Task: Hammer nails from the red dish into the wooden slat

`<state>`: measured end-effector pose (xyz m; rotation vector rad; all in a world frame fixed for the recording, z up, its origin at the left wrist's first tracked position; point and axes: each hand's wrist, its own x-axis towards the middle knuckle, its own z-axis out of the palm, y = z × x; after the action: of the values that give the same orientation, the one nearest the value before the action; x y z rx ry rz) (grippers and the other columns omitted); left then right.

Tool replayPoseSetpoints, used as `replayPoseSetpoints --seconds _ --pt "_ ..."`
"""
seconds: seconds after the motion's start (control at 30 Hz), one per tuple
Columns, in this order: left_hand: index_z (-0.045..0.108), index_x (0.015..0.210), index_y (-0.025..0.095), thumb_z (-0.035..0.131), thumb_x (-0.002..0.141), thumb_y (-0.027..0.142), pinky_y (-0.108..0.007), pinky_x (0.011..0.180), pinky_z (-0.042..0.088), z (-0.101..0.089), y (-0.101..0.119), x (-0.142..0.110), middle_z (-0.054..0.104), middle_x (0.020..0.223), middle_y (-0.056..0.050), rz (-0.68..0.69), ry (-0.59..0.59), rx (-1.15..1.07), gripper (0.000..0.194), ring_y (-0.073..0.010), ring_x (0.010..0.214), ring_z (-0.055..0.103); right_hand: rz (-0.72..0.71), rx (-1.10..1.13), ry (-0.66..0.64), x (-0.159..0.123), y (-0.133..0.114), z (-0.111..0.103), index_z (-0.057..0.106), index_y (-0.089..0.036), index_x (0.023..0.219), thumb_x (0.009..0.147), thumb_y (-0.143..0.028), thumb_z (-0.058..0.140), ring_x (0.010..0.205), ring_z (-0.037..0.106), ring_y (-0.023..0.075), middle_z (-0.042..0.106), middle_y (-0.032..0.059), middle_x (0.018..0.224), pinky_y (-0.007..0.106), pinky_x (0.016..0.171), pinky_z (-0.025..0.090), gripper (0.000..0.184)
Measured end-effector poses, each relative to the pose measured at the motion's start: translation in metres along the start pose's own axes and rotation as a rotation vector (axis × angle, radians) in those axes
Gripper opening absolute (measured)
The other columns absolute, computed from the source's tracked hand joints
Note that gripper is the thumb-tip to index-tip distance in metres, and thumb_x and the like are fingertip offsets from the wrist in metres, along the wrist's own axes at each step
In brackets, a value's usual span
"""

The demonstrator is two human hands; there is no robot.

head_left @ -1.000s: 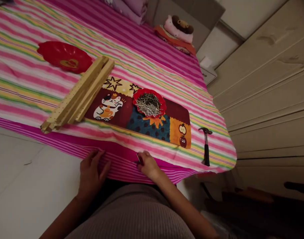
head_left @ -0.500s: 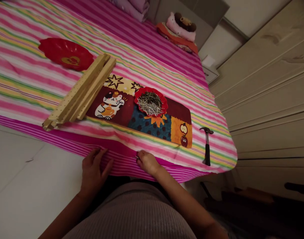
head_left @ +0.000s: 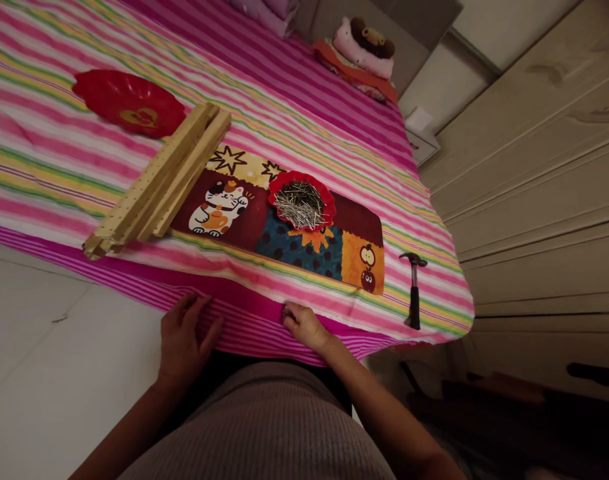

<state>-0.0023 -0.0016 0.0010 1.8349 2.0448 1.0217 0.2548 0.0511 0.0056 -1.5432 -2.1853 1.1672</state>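
Observation:
My left hand (head_left: 187, 333) lies flat with its fingers stretched out on the hanging edge of the pink striped bedspread (head_left: 59, 173). My right hand (head_left: 302, 325) rests on the same edge, fingers curled; what they pinch is too small to make out. Beyond the hands lies a patchwork mat (head_left: 354, 260) with a cat picture. On it stands a red dish of metal nails (head_left: 300, 202). A bundle of perforated wooden strips (head_left: 159, 180) lies to the left, its far end on the mat.
An empty red dish (head_left: 128, 103) sits at the far left of the bed. A small black-handled hammer (head_left: 413, 293) lies near the bed's right corner. Plush toys (head_left: 364, 48) rest at the head. Pale drawers (head_left: 534, 200) stand on the right, tiled floor (head_left: 34, 373) on the left.
My right hand has shifted slightly right along the bed edge and curled tighter, so the small metal piece seen at its fingertips earlier is now hidden. The left hand has barely moved.

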Motion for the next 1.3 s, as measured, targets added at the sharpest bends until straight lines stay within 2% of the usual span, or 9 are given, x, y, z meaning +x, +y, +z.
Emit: replayPoseSetpoints --seconds 0.17,0.3,0.5,0.63,0.77,0.87,0.97,1.13,1.3 --pt "0.054 0.119 0.016 0.047 0.083 0.05 -0.047 0.099 0.038 -0.002 -0.002 -0.001 0.048 0.124 -0.015 -0.019 0.002 -0.004 0.05 -0.03 0.115 0.046 0.151 0.33 -0.002 -0.001 -0.015 -0.021 0.043 -0.022 0.079 0.082 -0.023 0.037 0.041 0.042 0.0093 0.044 -0.0074 0.053 0.02 0.04 0.037 0.007" --pt "0.054 0.119 0.015 0.045 0.084 0.052 -0.048 0.099 0.038 -0.001 -0.006 -0.001 0.05 0.123 -0.015 0.015 0.014 0.009 0.052 -0.0302 0.115 0.047 0.146 0.612 0.1 0.016 -0.049 -0.069 0.047 -0.022 0.078 0.078 -0.032 0.049 0.039 0.041 0.0081 0.048 -0.0072 0.055 0.02 0.038 0.035 0.01" --pt "0.054 0.119 0.015 0.042 0.085 0.053 -0.048 0.096 0.04 0.002 -0.013 0.001 0.052 0.121 -0.016 0.067 0.017 0.04 0.052 -0.0311 0.112 0.049 -0.038 0.067 0.498 0.084 -0.081 -0.149 0.05 -0.022 0.075 0.08 -0.028 0.049 0.06 0.053 0.0142 0.055 -0.0017 0.064 0.027 0.061 0.045 0.009" --pt "0.055 0.118 0.014 0.042 0.084 0.052 -0.05 0.096 0.04 0.005 -0.013 0.001 0.052 0.122 -0.017 0.041 0.015 0.026 0.052 -0.032 0.113 0.049 -0.061 -0.157 0.533 0.111 -0.088 -0.17 0.058 -0.017 0.099 0.078 -0.016 0.051 0.09 0.057 0.0211 0.062 0.0086 0.095 0.036 0.086 0.045 0.022" --pt "0.054 0.119 0.015 0.044 0.082 0.054 -0.049 0.101 0.036 0.0 -0.009 0.001 0.052 0.123 -0.016 0.002 -0.014 -0.025 0.054 -0.0319 0.117 0.047 -0.224 -0.211 0.652 0.075 -0.084 -0.15 0.052 -0.015 0.119 0.081 -0.018 0.051 0.112 0.049 0.0243 0.052 0.0146 0.123 0.04 0.098 0.039 0.038" --pt "0.056 0.114 0.016 0.047 0.078 0.057 -0.048 0.102 0.036 -0.011 -0.013 -0.001 0.056 0.117 -0.015 -0.095 -0.045 -0.082 0.056 -0.0318 0.114 0.05 -0.284 -0.117 0.489 0.015 -0.065 -0.109 0.058 -0.019 0.105 0.085 -0.021 0.05 0.092 0.058 0.0194 0.061 0.0076 0.098 0.033 0.082 0.047 0.022" --pt "0.057 0.11 0.016 0.052 0.071 0.061 -0.049 0.093 0.043 -0.026 -0.028 -0.01 0.059 0.111 -0.015 -0.437 -0.074 -0.137 0.06 -0.0321 0.103 0.055 -0.191 -0.012 0.271 -0.048 -0.035 -0.062 0.06 -0.019 0.086 0.085 -0.016 0.048 0.076 0.058 0.015 0.062 0.0029 0.082 0.027 0.069 0.047 0.012" --pt "0.059 0.092 0.019 0.062 0.071 0.046 -0.034 0.076 0.051 -0.037 -0.049 -0.017 0.064 0.094 -0.007 -1.101 -0.146 -0.637 0.035 -0.0201 0.083 0.062 -0.005 -0.039 0.316 -0.121 0.004 -0.014 0.057 -0.019 0.076 0.081 -0.008 0.048 0.073 0.056 0.0152 0.059 0.0026 0.076 0.027 0.067 0.045 0.015" --pt "0.056 0.074 0.019 0.051 0.081 0.025 -0.024 0.057 0.048 -0.043 -0.018 0.014 0.06 0.068 0.002 -1.161 -0.073 -1.006 0.011 -0.0112 0.059 0.057 -0.038 -0.235 0.23 -0.128 -0.003 -0.004 0.059 -0.018 0.109 0.071 -0.004 0.056 0.102 0.052 0.0225 0.059 0.0101 0.108 0.036 0.09 0.044 0.041"
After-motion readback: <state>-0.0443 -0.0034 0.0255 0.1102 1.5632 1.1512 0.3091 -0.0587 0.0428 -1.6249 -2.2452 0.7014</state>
